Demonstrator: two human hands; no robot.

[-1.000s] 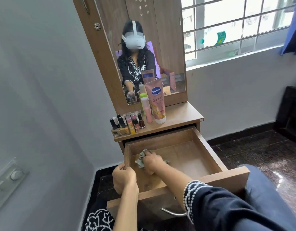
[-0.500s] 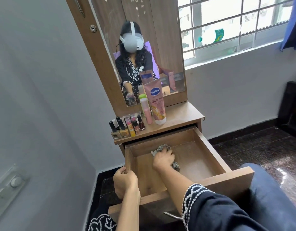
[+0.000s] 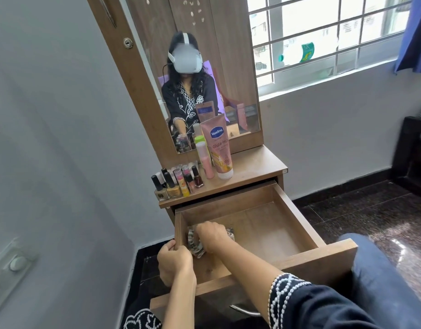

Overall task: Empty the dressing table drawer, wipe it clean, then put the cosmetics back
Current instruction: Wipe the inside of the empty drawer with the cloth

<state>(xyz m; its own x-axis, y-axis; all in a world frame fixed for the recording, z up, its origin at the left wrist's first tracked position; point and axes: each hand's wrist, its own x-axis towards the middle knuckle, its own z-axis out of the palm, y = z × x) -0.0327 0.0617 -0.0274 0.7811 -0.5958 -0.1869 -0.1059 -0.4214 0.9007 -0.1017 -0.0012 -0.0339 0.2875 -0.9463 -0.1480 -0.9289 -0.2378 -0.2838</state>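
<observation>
The open wooden drawer (image 3: 287, 255) is pulled well out from under the top of the brown wooden dressing table (image 3: 254, 167). Inside the drawer, near its left wall, the right hand (image 3: 213, 236) lies knuckles up on a crumpled, patterned grey-and-white cloth (image 3: 195, 245), its fingers curled over the cloth and pressing it against the drawer floor. The cloth shows on either side of that hand. The left hand (image 3: 174, 260) grips the top edge of the drawer's left wall, thumb and fingers wrapped round the board, just beside the cloth. The rest of the drawer floor, to the right of the cloth, is bare wood.

Behind the drawer, on the table top, the cosmetics stand upright. A cluster of small nail polish bottles with black caps (image 3: 174, 184) sits above the drawer's left rear corner. To the right of the cluster stand a slim pale pink bottle with a white cap (image 3: 204, 160) and, touching it, a tall pink Vaseline lotion tube on its white cap (image 3: 220, 150). A green-capped bottle (image 3: 199, 139) stands behind the slim pink one, against the mirror (image 3: 228, 67).
</observation>
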